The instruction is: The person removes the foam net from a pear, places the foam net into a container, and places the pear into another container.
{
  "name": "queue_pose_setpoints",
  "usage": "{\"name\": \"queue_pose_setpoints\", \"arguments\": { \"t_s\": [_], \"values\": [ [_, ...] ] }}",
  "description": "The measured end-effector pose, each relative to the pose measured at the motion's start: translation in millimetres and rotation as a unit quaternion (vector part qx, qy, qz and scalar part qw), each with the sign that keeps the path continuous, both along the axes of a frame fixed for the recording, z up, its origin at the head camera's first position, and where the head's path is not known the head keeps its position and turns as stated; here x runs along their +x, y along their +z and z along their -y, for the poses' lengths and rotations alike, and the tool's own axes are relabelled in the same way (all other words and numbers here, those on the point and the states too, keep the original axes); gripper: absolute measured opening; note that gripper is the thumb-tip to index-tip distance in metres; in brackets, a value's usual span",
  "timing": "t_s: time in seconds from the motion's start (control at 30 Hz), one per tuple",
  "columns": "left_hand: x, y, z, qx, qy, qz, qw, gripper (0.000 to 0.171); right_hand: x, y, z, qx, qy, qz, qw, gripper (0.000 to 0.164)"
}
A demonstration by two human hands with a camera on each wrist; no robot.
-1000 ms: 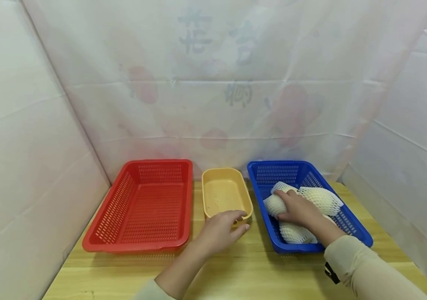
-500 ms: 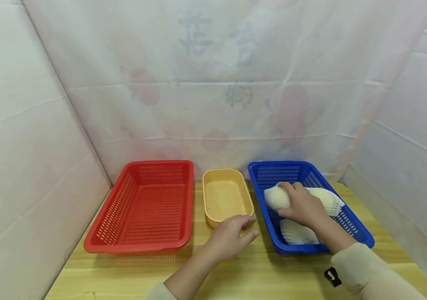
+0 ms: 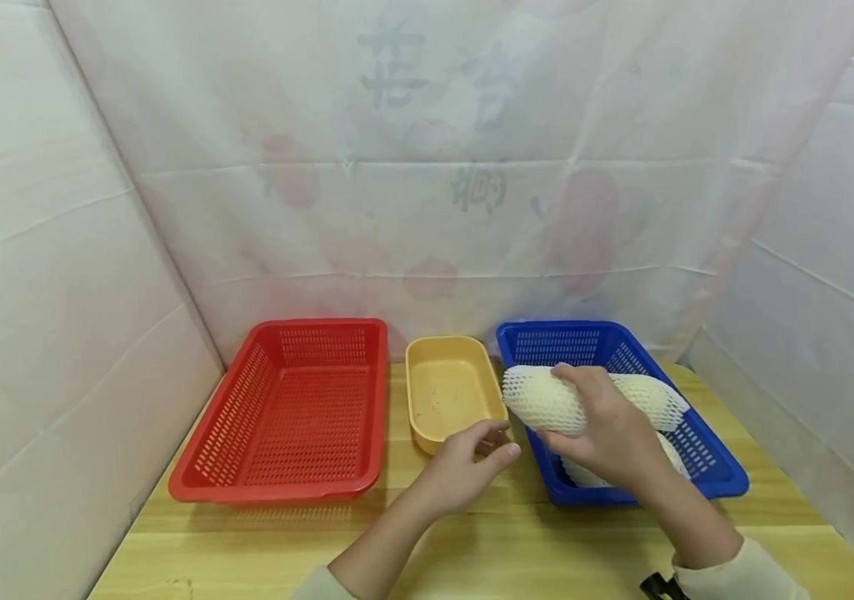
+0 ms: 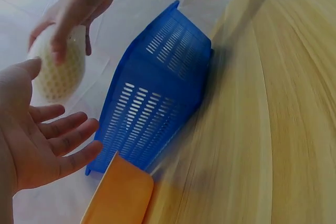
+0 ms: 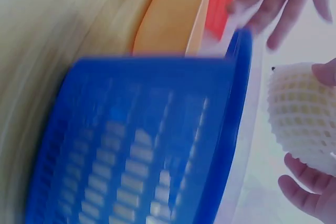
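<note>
My right hand (image 3: 610,425) grips a pale yellow, rounded item in a white foam net sleeve (image 3: 542,400), raised over the left side of the blue basket (image 3: 696,450). In the right wrist view the netted item (image 5: 302,111) shows between thumb and fingers. The net hides what kind of thing it wraps. My left hand (image 3: 464,467) holds nothing; its fingers are spread and relaxed, palm toward the netted item in the left wrist view. It hovers by the near right corner of the yellow tub (image 3: 456,392). Behind my right hand, more netted items (image 3: 651,400) lie in the basket.
A large red basket (image 3: 377,400) stands left of the yellow tub on the wooden table (image 3: 247,554). White cloth walls (image 3: 427,225) close in the back and both sides. A small black object (image 3: 662,586) sits by the right sleeve.
My right hand has lifted the netted item from among the others in the blue basket and brought it left and nearer. The left hand has shifted slightly right.
</note>
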State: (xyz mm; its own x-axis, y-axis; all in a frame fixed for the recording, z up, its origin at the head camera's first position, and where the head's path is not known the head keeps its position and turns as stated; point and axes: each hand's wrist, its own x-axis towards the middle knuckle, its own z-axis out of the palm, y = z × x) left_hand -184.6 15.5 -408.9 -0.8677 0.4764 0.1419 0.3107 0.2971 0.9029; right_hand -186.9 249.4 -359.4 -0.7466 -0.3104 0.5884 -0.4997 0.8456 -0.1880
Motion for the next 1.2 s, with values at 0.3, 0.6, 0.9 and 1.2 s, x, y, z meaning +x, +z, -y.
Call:
{"name": "queue_pose_setpoints", "arguments": {
  "t_s": [0.3, 0.6, 0.9, 1.2],
  "values": [
    [1.8, -0.2, 1.9, 0.105, -0.010, 0.070, 0.9919, 0.048, 14.6, -13.2, 30.6, -0.056, 0.063, -0.039, 0.996, 0.085],
    [7.2, 2.6, 7.1, 0.235, 0.013, 0.093, 0.9674, 0.049, 13.7, -33.4, 53.9, -0.121, 0.079, -0.016, 0.989, 0.103],
    [11.4, -2.2, 17.7, 0.258, 0.042, 0.035, 0.9647, 0.058, 13.8, -47.6, 81.4, -0.152, 0.101, 0.033, 0.983, 0.104],
    [16.2, -9.4, 35.8, 0.210, 0.070, 0.014, 0.9751, 0.054, 18.3, -56.8, 99.6, -0.158, 0.118, 0.080, 0.977, 0.094]
  ]
}}
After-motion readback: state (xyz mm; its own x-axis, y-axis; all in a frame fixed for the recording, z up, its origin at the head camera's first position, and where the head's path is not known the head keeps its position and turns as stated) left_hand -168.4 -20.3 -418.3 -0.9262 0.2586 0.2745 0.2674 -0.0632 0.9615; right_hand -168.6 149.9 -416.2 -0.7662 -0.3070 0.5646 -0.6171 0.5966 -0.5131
